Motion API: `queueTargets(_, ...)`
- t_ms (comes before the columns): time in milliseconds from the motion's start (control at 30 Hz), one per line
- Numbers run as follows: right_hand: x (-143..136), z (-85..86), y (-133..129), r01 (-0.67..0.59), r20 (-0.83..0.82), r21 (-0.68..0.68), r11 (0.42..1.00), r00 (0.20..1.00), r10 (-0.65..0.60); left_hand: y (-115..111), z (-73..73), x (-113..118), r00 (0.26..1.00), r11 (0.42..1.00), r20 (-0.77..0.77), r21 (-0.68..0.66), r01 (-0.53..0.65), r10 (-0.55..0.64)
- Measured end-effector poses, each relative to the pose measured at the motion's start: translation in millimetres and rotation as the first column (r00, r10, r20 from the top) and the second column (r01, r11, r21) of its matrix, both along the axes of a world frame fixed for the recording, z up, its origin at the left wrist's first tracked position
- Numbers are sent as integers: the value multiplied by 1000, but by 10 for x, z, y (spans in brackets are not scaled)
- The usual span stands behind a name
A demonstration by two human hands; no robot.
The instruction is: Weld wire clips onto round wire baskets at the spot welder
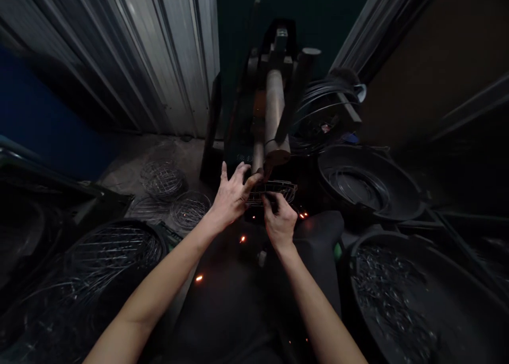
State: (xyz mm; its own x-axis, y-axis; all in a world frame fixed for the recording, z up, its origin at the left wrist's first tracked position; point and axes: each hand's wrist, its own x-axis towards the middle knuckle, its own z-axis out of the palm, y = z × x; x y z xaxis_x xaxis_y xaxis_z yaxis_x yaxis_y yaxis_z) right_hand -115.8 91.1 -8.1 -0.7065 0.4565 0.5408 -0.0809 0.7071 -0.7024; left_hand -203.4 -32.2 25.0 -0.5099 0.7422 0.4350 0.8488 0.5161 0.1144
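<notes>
**Two bare hands at a wire frame point(283, 184) under a machine point(276, 109), sparks point(199, 278) in front**

The frame sits at the foot of the machine, in the middle of the view, between and just ahead of the hands. The left hand point(233, 194) has its outer fingers spread and raised, the forefinger stretched to the frame's left side; its thumb is hidden, so I cannot tell whether it pinches the wire. The right hand point(280, 218) is curled at the near edge, thumb and forefinger close together; it is too dark to tell what, if anything, lies between them.

The left hand blocks part of the frame from sight. Just beyond, a thick round bar point(275, 106) and a dark slanting rod point(297, 96) crowd the space over it. Sparks glow over the dark cloth point(222, 316) on the lap and close to the right hand.

To the left, rounded wire bundles point(163, 179) lie on the floor point(123, 154), near a tub point(161, 236) heaped with wire pieces point(115, 247). To the right, one tub point(411, 207) holds a wire coil point(358, 190); a nearer tub point(473, 313) holds small metal bits point(392, 295). More looped wire point(324, 94) stands beside the machine. A ridged metal wall point(167, 61) rises behind, left.
</notes>
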Motion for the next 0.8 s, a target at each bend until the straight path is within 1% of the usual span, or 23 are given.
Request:
queueTargets(100,138,75,44,-10,11,-17,1000,1000,11,-5,-38,-6,1000,999,4,45,-4,4)
queueTargets(167,379,151,146,37,50,-49,998,998,-34,-34,-49,16,999,997,20,77,29,-30)
queueTargets(233,725,233,326,146,122,-92,985,983,-135,-96,-35,85,993,988,30,106,110,-114)
queueTargets(300,1113,313,558,288,196,-127,949,945,-261,-203,0,208,973,964,5,137,229,-232)
queueTargets(367,1461,378,782,416,241,-131,900,894,-378,-366,35,365,940,927,-69,160,340,-333)
queueTargets(433,1694,398,935,475,280,-116,872,858,-430,-589,44,519,914,905,-122,142,401,-386)
queueTargets(467,1755,381,973,468,318,-112,877,853,-414,-721,32,584,909,904,-116,110,413,-401)
queueTargets(500,1776,342,984,432,374,-114,894,853,-364,-864,8,639,909,907,-81,65,415,-410)
queueTargets(533,1760,280,969,370,441,-134,919,853,-279,-1012,-30,682,911,911,-17,9,412,-412)
queueTargets(600,1637,98,878,209,558,-213,955,828,-56,-1309,-138,742,913,911,158,-120,395,-376)
queueTargets(633,1543,-13,810,134,594,-257,957,803,47,-1450,-206,761,908,906,238,-170,388,-344)
queueTargets(667,1437,-131,734,79,615,-293,953,779,124,-1581,-280,777,900,901,304,-207,382,-312)
queueTargets(733,1221,-368,580,30,637,-339,940,743,205,-1815,-432,801,885,899,364,-213,383,-290)
queueTargets(800,1036,-586,445,15,646,-396,918,715,267,-2016,-568,829,887,914,353,-160,372,-299)
